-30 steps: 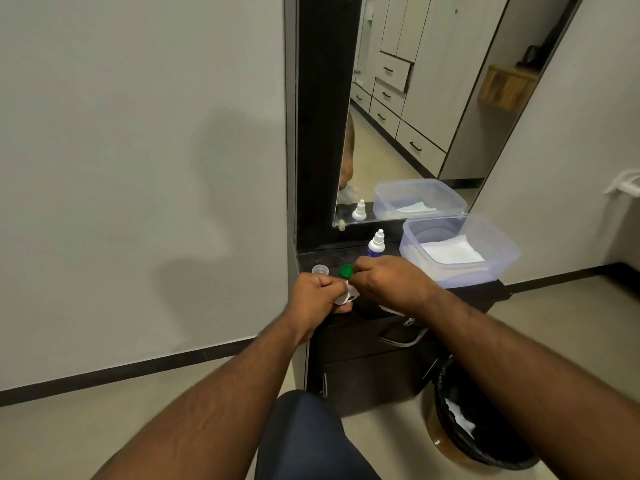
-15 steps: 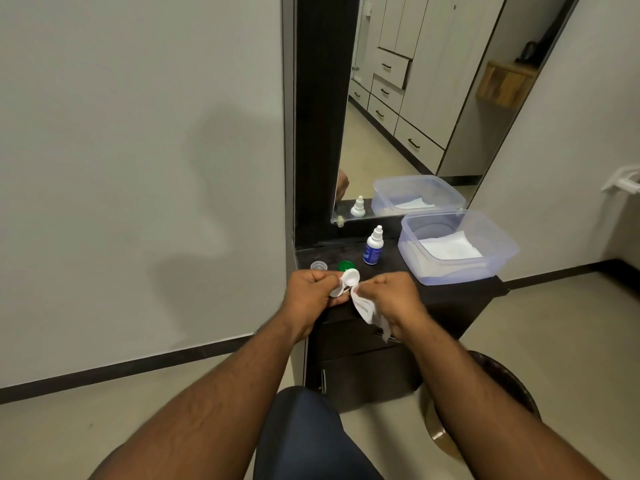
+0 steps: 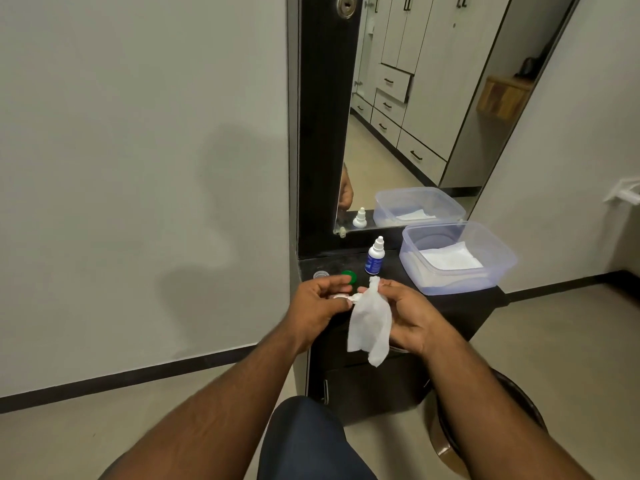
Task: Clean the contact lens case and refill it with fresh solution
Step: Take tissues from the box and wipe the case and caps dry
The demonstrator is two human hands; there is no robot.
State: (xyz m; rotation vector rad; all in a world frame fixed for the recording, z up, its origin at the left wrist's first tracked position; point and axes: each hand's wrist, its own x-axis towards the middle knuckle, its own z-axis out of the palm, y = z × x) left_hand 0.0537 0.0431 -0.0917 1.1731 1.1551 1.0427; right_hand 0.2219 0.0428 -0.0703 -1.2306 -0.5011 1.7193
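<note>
My left hand (image 3: 320, 301) grips the small white contact lens case (image 3: 341, 297), mostly hidden by my fingers. My right hand (image 3: 403, 315) pinches a white tissue (image 3: 370, 322) whose top corner touches the case while the rest hangs down. On the dark cabinet top (image 3: 391, 268) behind my hands lie a green cap (image 3: 349, 276) and a clear grey cap (image 3: 321, 274). A small solution bottle (image 3: 374, 257) with a blue label and white nozzle stands upright just behind them.
A clear plastic tub (image 3: 498, 268) holding white tissues sits on the right of the cabinet. A mirror (image 3: 415, 116) rises behind. A round bin (image 3: 446, 441) stands on the floor at lower right. My knee (image 3: 304, 441) is below the cabinet front.
The tissue has unfolded and now hangs loose from my right hand. My hands have drawn slightly apart, and the camera has tilted a little.
</note>
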